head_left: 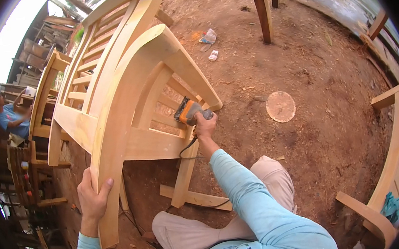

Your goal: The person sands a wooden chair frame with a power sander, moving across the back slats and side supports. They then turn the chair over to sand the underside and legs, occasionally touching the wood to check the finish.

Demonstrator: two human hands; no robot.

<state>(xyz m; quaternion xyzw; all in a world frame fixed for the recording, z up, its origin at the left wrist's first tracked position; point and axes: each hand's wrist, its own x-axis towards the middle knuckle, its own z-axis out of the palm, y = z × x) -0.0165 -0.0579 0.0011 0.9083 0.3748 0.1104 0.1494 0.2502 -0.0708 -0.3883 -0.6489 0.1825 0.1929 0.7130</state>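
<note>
A pale wooden chair (151, 144) with slatted sides stands tilted before me on the dirt. My right hand (205, 125) is wrapped round an orange and grey power sander (190, 111), which sits against the slats inside the chair frame. A dark cord hangs from the sander past the chair's front rail. Lower left, my left hand (93, 195) grips the chair's curved leg (108, 199), thumb on the near face and fingers round the outer edge.
Another wooden chair (41, 103) stands left, with a person (13, 117) in a blue shirt beyond it. A dark wooden frame (262, 12) is at the top. Right are a slatted wooden piece (396, 154) and a teal cloth (392, 207). A round wooden disc (281, 107) lies on the ground.
</note>
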